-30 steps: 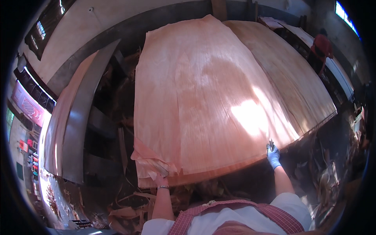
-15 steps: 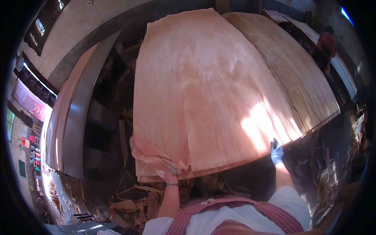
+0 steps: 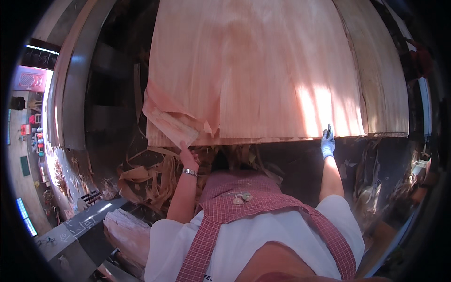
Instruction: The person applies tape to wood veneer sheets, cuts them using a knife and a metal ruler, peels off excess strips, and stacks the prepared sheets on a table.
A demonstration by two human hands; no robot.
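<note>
A broad stack of thin pinkish wood veneer sheets (image 3: 263,80) lies before me, its near edge crossing in front of my body. The top veneer sheet is folded over at its near-left corner (image 3: 174,124), with a split running up from the edge beside the fold. My bare left hand (image 3: 189,159), a metal watch at its wrist, pinches the tip of that folded corner. At the near edge on the right is my right hand (image 3: 327,145) in a pale glove, fingers closed. Something dark and narrow sticks up from it; whether a small tool or dark glove fingertips, I cannot make out.
A second veneer stack (image 3: 383,80) adjoins on the right. On the left stand tall upright panels (image 3: 77,80). Curled veneer scraps (image 3: 150,176) litter the floor near my left arm. A grey bench (image 3: 77,228) is at lower left. A person in red (image 3: 420,61) is at far right.
My view has tipped down, so the stack sits higher in the picture. My left hand has drawn the folded corner slightly toward me, past the stack's edge. The right hand stays at the edge.
</note>
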